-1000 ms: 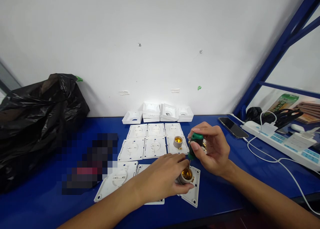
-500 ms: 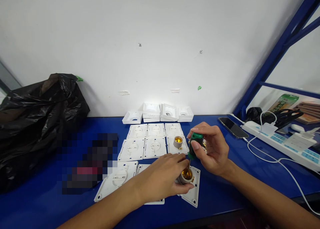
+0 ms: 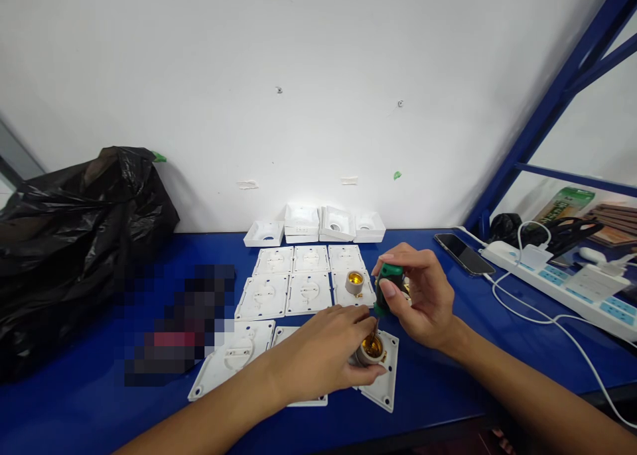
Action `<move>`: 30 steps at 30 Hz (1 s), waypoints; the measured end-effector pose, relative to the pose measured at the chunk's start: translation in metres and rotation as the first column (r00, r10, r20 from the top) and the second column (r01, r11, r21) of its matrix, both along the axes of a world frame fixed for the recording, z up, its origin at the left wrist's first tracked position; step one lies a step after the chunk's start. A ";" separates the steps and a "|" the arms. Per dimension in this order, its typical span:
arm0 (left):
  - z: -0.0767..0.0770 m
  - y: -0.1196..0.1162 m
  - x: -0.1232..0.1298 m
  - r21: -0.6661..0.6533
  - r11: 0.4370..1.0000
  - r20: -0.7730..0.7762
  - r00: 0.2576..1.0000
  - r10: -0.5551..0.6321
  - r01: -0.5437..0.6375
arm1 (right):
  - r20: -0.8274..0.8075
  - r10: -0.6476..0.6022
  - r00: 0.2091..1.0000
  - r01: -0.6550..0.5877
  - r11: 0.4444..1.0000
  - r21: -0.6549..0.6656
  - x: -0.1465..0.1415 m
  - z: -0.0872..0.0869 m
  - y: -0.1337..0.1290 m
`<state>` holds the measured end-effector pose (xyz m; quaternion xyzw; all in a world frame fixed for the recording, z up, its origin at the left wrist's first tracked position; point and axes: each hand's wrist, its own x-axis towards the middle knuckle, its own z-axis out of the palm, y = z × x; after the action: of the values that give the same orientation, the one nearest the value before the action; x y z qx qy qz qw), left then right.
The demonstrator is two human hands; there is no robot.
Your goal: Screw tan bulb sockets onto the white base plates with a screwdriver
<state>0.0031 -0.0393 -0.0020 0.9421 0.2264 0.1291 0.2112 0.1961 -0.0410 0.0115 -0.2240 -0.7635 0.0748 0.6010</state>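
My left hand point(image 3: 334, 342) is closed around a lamp socket point(image 3: 371, 350) with a brass-coloured threaded inside, which sits on a white square base plate point(image 3: 385, 390). In my right hand point(image 3: 421, 296) is a screwdriver point(image 3: 390, 288) with a green and black handle, held upright. Its shaft goes down into the socket; the tip is hidden inside. Behind my hands, a second lamp socket point(image 3: 354, 282) stands on another white plate. Several more white plates point(image 3: 308, 293) lie in rows to the left, and my left forearm covers part of the front row.
White square covers point(image 3: 301, 221) are stacked along the wall. A black plastic bag point(image 3: 84, 243) fills the left, with a blurred-out dark object point(image 3: 184, 329) beside it. On the right are a phone point(image 3: 464, 253), a power strip point(image 3: 557, 276) with white cables, and a blue metal frame point(image 3: 542, 113).
Almost nothing differs. My right hand and the screwdriver have shifted very slightly, while the left hand keeps its place on the socket.
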 end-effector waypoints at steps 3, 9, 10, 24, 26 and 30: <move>0.000 0.000 0.000 0.006 1.000 -0.001 1.000 0.004 -0.004 | 0.003 -0.006 1.000 0.006 1.000 0.000 0.000 0.000 0.000; -0.001 0.000 0.000 0.017 1.000 0.003 1.000 -0.002 0.002 | 0.014 -0.016 1.000 0.016 1.000 -0.016 0.001 -0.001 0.001; -0.001 0.001 0.000 0.018 1.000 0.005 1.000 -0.003 0.003 | 0.017 -0.015 1.000 0.015 1.000 -0.017 0.001 -0.002 0.001; -0.001 0.001 0.000 0.009 1.000 0.014 1.000 0.000 0.000 | 0.026 0.001 1.000 0.000 0.999 -0.050 0.002 -0.002 0.000; -0.001 0.001 0.000 0.009 1.000 0.010 1.000 -0.001 0.000 | 0.026 0.002 1.000 -0.001 0.999 -0.052 0.002 -0.002 0.000; -0.001 0.000 0.000 0.017 1.000 0.009 1.000 0.002 -0.002 | 0.028 0.006 1.000 -0.004 0.998 -0.060 0.002 -0.002 -0.001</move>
<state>0.0030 -0.0389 -0.0031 0.9429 0.2254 0.1356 0.2043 0.1981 -0.0415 0.0098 -0.2410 -0.7700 0.0961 0.5829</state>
